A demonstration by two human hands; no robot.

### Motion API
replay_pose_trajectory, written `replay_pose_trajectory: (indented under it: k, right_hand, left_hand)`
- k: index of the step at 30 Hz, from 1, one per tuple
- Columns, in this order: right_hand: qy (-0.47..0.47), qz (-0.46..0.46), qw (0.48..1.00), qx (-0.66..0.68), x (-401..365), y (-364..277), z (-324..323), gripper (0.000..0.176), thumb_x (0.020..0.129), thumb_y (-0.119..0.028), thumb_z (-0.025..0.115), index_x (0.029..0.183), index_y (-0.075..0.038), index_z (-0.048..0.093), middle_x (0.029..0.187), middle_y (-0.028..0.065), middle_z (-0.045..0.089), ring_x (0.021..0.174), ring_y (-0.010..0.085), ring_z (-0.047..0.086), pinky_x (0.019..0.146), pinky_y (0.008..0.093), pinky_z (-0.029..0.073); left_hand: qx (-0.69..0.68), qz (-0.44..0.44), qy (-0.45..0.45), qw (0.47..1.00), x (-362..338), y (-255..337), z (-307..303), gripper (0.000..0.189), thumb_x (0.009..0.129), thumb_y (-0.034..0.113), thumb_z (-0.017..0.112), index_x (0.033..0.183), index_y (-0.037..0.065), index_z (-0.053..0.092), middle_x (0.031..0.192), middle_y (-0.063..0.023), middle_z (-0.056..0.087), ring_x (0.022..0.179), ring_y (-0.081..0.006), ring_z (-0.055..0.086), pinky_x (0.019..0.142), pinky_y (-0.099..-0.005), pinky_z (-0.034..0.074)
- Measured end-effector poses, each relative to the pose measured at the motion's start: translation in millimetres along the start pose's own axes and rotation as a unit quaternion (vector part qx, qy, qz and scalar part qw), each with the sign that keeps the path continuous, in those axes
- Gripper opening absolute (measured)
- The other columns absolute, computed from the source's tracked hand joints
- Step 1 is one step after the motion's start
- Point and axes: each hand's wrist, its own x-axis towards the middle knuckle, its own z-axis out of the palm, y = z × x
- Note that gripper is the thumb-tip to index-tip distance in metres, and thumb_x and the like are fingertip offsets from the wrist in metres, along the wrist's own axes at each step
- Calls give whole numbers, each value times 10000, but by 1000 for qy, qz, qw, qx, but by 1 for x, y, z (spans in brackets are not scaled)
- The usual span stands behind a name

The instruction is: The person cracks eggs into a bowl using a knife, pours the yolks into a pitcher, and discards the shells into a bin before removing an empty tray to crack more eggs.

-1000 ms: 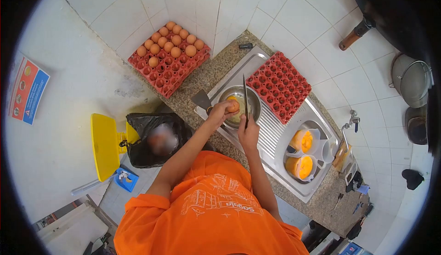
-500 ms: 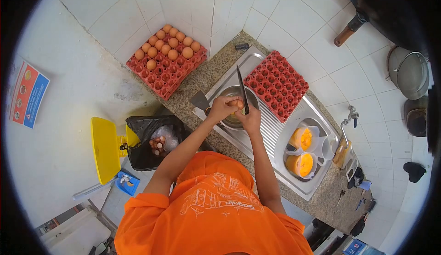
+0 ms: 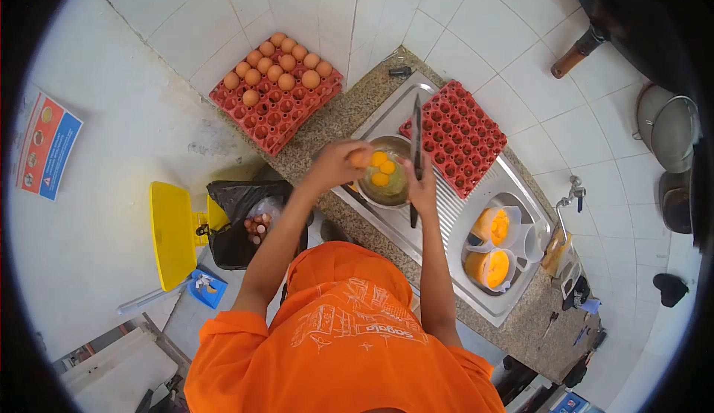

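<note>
In my right hand [image 3: 422, 188] is a knife [image 3: 416, 138] with a dark handle, its blade pointing away from me above the right rim of a metal bowl [image 3: 387, 203]. Three egg yolks [image 3: 380, 179] lie in clear egg white inside the bowl. My left hand [image 3: 335, 167], slightly blurred, is at the bowl's left rim, fingers closed around a brown eggshell [image 3: 360, 159]; most of the shell is hidden. Beyond, on the left, brown eggs [image 3: 287, 62] sit in a stack of red egg trays [image 3: 277, 126].
Another red tray [image 3: 465, 141] lies on the steel drainboard. Two plastic jugs of yolks [image 3: 494, 225] stand in the sink basin near the tap [image 3: 571, 197]. At left is a yellow-lidded bin [image 3: 172, 234] with a black bag [image 3: 227, 242] holding shells. A pan handle [image 3: 576, 54] juts out upper right.
My hands have moved apart: the left went left with the shell, the right shifted slightly right with the knife. The yolks in the bowl, covered before, now show.
</note>
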Motion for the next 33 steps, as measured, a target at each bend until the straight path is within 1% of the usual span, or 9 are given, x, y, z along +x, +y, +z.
replay_pose_trajectory:
  k: [2,4,6,12,22,24,28,31,33]
  right_hand:
    - [10,-6,999,-30,-12,30,-36,469,1088,-310,545,1441,-8,485,1129,131,741,584,88,567,516,247,457]
    - [11,81,996,16,-25,10,-54,476,1100,-337,506,1453,-20,474,1153,142,742,423,67,443,373,251,358]
    - [25,104,994,38,-24,17,-58,481,1100,-349,502,1453,-24,475,1148,144,742,410,58,423,366,244,353]
    - [17,83,995,60,-11,3,-27,507,1100,-415,481,1432,-32,482,1123,146,745,393,44,406,357,214,349]
    - [41,-5,997,-59,-34,9,-40,430,1094,-308,521,1402,-9,539,909,96,754,468,82,499,473,283,445]
    - [84,-92,987,-102,-40,21,-37,419,1089,-289,534,1395,-3,543,893,90,752,498,101,544,498,311,471]
    - [30,-19,983,-181,-48,29,-16,311,1062,-205,560,1271,17,621,832,166,722,605,249,669,580,386,515]
    - [-33,24,961,-272,-43,-13,-2,240,1036,-145,563,1188,-3,684,839,287,689,723,385,712,631,436,536]
    - [86,-25,976,-197,-47,-30,7,260,1037,-180,576,1229,-43,686,892,251,728,719,364,736,640,460,546]
  left_hand:
    - [129,-84,-105,983,-58,27,-77,641,735,162,858,1343,121,659,1268,-152,680,1176,-326,654,1004,-376,522]
    - [176,-129,-146,965,-87,36,-108,676,731,206,875,1360,113,645,1265,-155,680,1199,-316,641,1005,-382,519]
    - [226,-5,24,974,-95,29,-119,744,712,300,891,1370,69,632,1240,-196,681,1177,-350,646,1019,-420,505]
    - [231,-7,307,923,46,-54,-106,667,834,350,790,1379,45,556,1213,-186,666,1156,-351,633,985,-460,507]
    - [406,-104,274,865,121,-76,-97,527,728,268,828,1159,38,631,1103,-160,696,1099,-384,649,912,-432,544]
    - [179,-10,370,912,105,-49,-73,456,731,222,831,1103,43,638,1083,-162,705,1023,-369,683,860,-411,561]
    - [-150,-102,268,946,78,-62,43,456,800,207,805,1188,48,627,1080,-96,708,914,-241,707,801,-323,562]
    - [-348,-219,104,906,49,-19,82,614,814,258,810,1371,111,595,1280,-121,676,1142,-291,669,933,-352,561]
    - [-592,-246,45,766,47,-51,120,819,856,385,841,1535,153,447,1475,-136,533,1267,-386,586,1040,-524,523]
